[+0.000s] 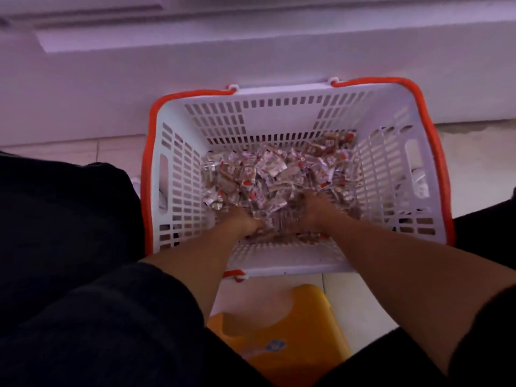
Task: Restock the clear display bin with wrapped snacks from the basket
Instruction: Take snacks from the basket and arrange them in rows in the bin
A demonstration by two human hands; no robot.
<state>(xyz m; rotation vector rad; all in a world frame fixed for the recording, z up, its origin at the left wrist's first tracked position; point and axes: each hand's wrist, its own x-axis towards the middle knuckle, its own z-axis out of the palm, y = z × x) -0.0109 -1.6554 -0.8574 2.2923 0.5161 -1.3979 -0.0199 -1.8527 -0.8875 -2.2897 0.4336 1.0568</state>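
Two hands are down in the basket (173, 174), at the near end of the snacks (273, 174). Left hand (245, 224) and right hand (312, 208) both sit wrist-deep in the wrappers; fingers are buried, so whether they are spread wide or curled round a load cannot be told.

Basket: white slotted walls, orange rim, standing on the floor (474, 152) against a pale shelf base (251, 51). Snacks cover its bottom in a loose heap, deeper toward the far right corner. Display bin: not in view. Yellow stool (279, 325) lies below the near rim, between the forearms.

Step in hand, as judged: scooping a double handful.

Notes for doing it well:
- Bring the palms together under the pile to form a cup, rather than pinching from above; slick wrappers will likely slide out of a loose grasp.
- Take a modest load, so nothing spills over the rim on the lift.
- Rise straight up, clear of the near wall, before turning toward the bin.
- Work the far corner later, where the heap is thickest.
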